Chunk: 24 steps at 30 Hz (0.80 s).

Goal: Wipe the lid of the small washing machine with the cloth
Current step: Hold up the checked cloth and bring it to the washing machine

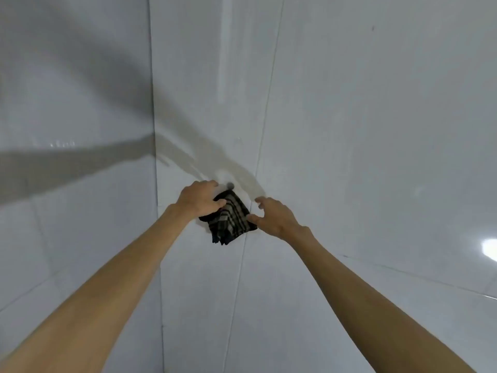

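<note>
Cloth: a dark checked rag, bunched, hangs at the centre of the frame against a white tiled wall, just below a small grey hook or peg whose exact form we cannot make out. We see the left hand closed over the cloth's upper left corner, its fingers curled and pinching the fabric. The right hand sits just right of the cloth with its fingers spread and loosely bent; the thumb tip reaches the cloth's right edge, though we cannot tell whether it touches. Both bare forearms run in from the lower corners of the frame. A corner seam of the wall runs down the left of centre, and a bright glare sits at the right edge.

The small washing machine and its lid appear nowhere in the frame. We judge the task to be at its very start: the cloth is only being fetched from the wall. Still to do, in our reading, are freeing the cloth, carrying it to the machine, and all of the wiping.
</note>
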{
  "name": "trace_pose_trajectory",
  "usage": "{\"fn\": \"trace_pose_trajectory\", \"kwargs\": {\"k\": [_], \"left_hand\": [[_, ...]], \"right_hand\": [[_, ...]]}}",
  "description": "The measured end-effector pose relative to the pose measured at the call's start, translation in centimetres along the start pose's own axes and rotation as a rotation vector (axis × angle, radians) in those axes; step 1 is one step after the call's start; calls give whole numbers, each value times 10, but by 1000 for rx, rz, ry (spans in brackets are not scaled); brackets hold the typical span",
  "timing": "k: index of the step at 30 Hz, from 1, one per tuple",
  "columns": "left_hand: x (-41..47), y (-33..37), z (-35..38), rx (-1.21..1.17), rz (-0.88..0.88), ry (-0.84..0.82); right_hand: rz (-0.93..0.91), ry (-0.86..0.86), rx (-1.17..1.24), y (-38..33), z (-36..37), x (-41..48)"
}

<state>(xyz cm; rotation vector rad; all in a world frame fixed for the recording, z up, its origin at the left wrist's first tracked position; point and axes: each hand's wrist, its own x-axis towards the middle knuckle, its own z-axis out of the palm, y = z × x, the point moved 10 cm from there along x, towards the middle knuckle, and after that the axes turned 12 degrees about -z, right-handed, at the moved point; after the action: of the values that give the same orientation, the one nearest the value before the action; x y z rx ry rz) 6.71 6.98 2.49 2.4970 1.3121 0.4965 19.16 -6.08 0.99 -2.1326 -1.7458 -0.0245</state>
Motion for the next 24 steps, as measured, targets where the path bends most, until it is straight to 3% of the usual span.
{"fn": "trace_pose_trajectory", "kwargs": {"k": [6,9,14,18,20,24], "left_hand": [[8,-38,58,-174,-74,-36],[10,-50,69,-240,-103,43],[0,-56,38,-355,-101,239],[-14,-38,-17,-443,-40,333],[-17,-24,-36,-459,-3,298],[-23,16,-37,-412,76,108]], "right_hand": [[71,43,-30,-2,45,24],[95,96,-147,1,45,33],[52,186,-26,3,27,25],[60,357,59,17,-24,3],[93,361,134,30,-47,-9],[213,192,242,67,-69,-41]]}}
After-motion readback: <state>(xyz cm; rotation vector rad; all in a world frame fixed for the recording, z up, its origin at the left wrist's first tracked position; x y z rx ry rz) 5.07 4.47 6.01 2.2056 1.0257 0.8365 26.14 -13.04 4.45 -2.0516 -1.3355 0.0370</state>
